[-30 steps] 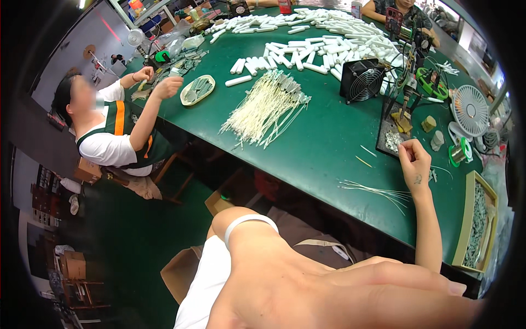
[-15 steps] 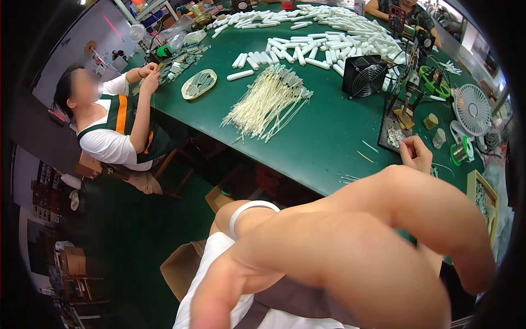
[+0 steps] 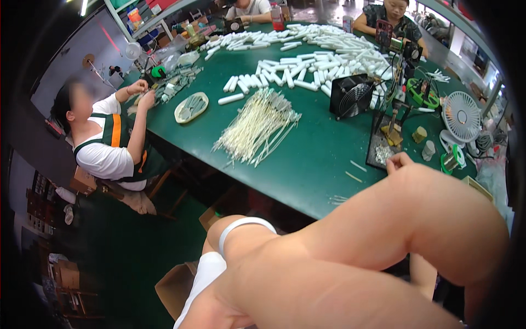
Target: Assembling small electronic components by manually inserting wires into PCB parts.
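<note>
My right hand (image 3: 399, 160) rests at the near corner of a small dark tray (image 3: 377, 156) with silvery bits on it. Its fingers are curled; whatever is between them is hidden. Bare skin fills the lower right, very close and large, apparently my left hand or arm (image 3: 339, 285); its fingers cannot be made out. A white band (image 3: 245, 222) circles the skin at its far left. Two short loose wires (image 3: 354, 176) lie left of the tray, and a few more wire ends (image 3: 338, 199) show at the table's near edge.
On the green table (image 3: 298, 181) lie a bundle of cream wires (image 3: 255, 129) and many white tubes (image 3: 307, 63). Near the tray stand a black fan (image 3: 349, 97), a white fan (image 3: 461, 116) and a solder spool (image 3: 451, 160). A co-worker (image 3: 109, 148) sits at left by an oval dish (image 3: 178, 114).
The view has tilted and shifted, so table things appear a little further left. The near skin now covers more of my right hand, which remains by the tray.
</note>
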{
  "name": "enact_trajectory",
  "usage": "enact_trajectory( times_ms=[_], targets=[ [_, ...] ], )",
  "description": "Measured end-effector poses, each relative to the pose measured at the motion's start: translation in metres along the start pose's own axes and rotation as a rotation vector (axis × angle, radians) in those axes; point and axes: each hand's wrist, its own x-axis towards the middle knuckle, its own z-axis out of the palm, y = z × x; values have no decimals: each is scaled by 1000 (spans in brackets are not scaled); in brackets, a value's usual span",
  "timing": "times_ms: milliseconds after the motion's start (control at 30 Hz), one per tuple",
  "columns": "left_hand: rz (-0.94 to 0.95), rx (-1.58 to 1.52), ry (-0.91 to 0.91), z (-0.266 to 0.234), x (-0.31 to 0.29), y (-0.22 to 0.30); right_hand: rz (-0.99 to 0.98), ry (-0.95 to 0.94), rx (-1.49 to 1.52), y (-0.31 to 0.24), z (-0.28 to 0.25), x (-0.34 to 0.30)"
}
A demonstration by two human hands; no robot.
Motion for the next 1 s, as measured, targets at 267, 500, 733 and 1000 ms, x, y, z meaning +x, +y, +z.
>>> enact_trajectory(
  times_ms=[267,500,733,1000],
  targets=[
    [-15,-15,-115,-10,19,-7,-60,-40,-3,-22,-17,-3],
    [-61,-65,-105,-38,37,-5,-77,-45,-14,-18,-13,1],
    [-103,-69,-69,-50,40,-1,-83,-71,-1,-19,-7,2],
    [-212,-89,32,-26,28,-21,-48,-32,-11,2,-2,2]
  ],
)
